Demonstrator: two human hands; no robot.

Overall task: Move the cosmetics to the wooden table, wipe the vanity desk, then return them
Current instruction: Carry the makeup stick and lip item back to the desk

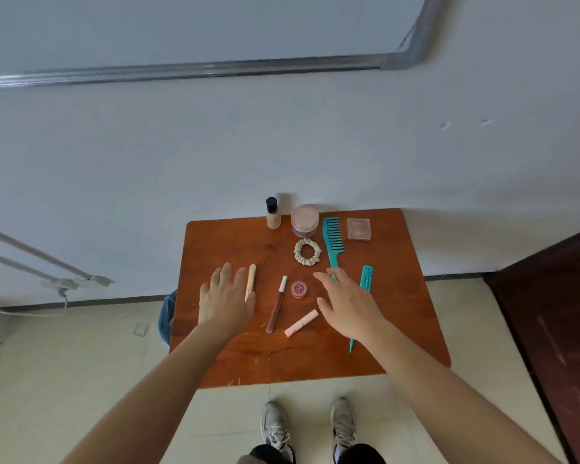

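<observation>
Cosmetics [277, 304] lie on the wooden table [221, 356] at frame centre, several between the hands. Left hand [226, 296], fingers straight, sits just beside a cream stick [250, 281]; right hand [349, 304], relaxed and empty, overlaps a teal tail comb [366, 279].

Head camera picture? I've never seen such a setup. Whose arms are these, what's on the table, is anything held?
No robot here: a person wears a camera on the head, looking down at their own arms. The left hand and right hand are open over a wooden table, holding nothing. On it are a foundation bottle, powder jar, clear compact, scrunchie, wide comb, tail comb, beige stick, lip gloss, small pink pot and pink tube.
</observation>
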